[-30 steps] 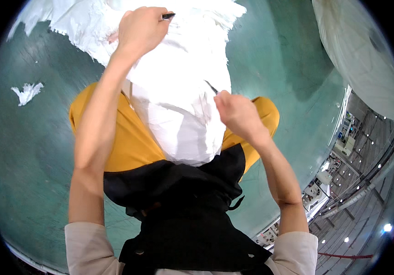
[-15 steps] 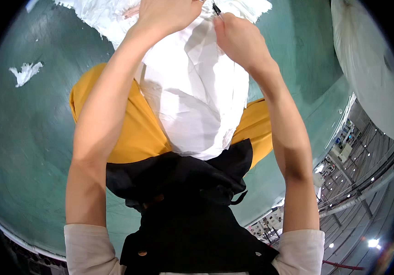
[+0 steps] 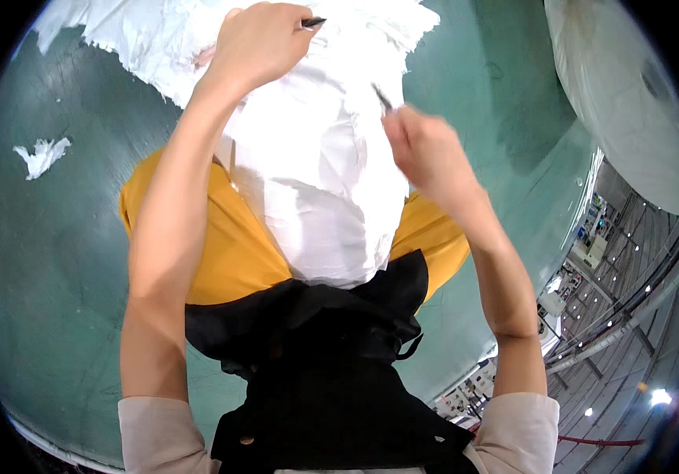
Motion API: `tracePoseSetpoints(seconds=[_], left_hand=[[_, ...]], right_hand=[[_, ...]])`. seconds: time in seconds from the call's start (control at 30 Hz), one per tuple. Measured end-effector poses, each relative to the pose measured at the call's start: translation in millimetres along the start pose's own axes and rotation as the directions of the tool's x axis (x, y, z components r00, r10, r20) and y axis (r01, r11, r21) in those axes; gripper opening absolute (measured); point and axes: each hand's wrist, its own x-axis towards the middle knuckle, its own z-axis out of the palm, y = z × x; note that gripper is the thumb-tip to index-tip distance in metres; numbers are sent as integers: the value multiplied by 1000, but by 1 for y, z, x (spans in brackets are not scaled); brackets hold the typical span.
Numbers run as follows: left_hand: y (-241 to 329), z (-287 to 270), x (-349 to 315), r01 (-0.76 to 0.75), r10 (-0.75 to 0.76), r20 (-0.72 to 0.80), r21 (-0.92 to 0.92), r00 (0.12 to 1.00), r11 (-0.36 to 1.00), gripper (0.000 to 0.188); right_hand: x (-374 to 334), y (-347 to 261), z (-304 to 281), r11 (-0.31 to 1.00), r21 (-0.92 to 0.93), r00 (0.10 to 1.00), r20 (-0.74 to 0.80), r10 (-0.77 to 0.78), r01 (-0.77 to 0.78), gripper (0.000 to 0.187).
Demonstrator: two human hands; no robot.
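Note:
A large white cloth (image 3: pixel 308 182) with frayed edges runs from my lap, between my knees in yellow trousers, out over the green surface (image 3: pixel 71 253). My left hand (image 3: pixel 264 46) is closed over the cloth's far part, and a short dark pointed tool (image 3: pixel 313 23) sticks out from its fingers. Nearer and to the right, my right hand (image 3: pixel 430 150) is raised at the cloth's right side, its fingers closed on a slim dark pointed tool (image 3: pixel 383 96). Motion blurs this tool, and its exact kind does not show.
A small torn white scrap (image 3: pixel 41 158) lies on the green surface at the left. At the far right stands a big, pale, plastic-wrapped roll (image 3: pixel 616 95). Beyond the surface's right edge, machines and ceiling lights show, bent by the lens.
My right hand has come back toward me with its tool, away from the far part of the cloth. My left hand stays at the far cloth, slightly nearer; its tool now shows.

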Motion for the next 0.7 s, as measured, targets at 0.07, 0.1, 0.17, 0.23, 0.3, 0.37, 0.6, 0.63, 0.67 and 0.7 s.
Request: tracePoseSetpoints(seconds=[0.07,0.1,0.17,0.23,0.3,0.37,0.6,0.63,0.67,0.7], left_hand=[[9,-5,1,6,-5,36,-30,999,1000,33],[13,-5,2,32,-30,50,-41,998,999,31],[13,-7,5,72,-70,60,-38,996,997,30],[14,-10,8,-10,13,61,-46,998,999,27],[20,-8,10,-13,16,41,-66,999,998,26],[16,-8,12,11,-9,90,-21,996,1000,25],[10,-8,7,10,-10,130,-4,992,1000,22],[15,-10,9,1,-1,128,-2,992,1000,22],[19,-7,13,-11,14,105,-36,994,999,22],[19,-6,13,-11,16,85,-63,996,998,21]], right_hand=[[40,-11,-14,998,-7,983,-176,-62,62,31],[64,-12,-13,993,-67,972,-209,-109,97,30],[97,-14,-6,981,-123,957,-235,-172,147,30],[109,-15,-5,959,-187,937,-238,-255,214,32],[91,-4,-1,983,-127,966,-204,-158,134,31],[70,2,2,995,-82,988,-135,-73,62,31],[103,-22,-64,969,-191,985,-37,-166,156,33],[121,-10,-52,942,-276,979,-17,-204,192,32],[134,6,-35,905,-363,972,9,-234,221,31],[118,1,-20,981,-140,979,-136,-154,135,29]])
